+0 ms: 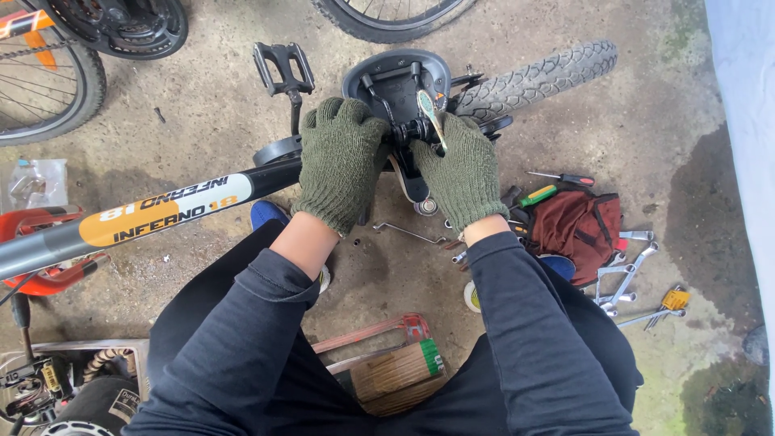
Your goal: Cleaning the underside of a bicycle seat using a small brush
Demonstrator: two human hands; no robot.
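Both my hands wear green knitted gloves. My left hand (339, 161) grips the black seat post area of an upside-down bicycle, just under the black saddle (395, 73). My right hand (460, 169) holds a spanner (428, 113) whose head sits on the saddle clamp bolt (412, 131). The bicycle's black, white and orange frame tube (145, 214) runs off to the left. A black pedal (282, 69) sticks up behind my left hand. The rear tyre (541, 77) lies to the right of the saddle.
A dark red tool bag (577, 230) lies on the concrete at right with screwdrivers (537, 194), several spanners (630, 278) and a hex key set (670, 303). Another bicycle wheel (48, 89) stands at the top left. A wooden stool (395, 371) is below me.
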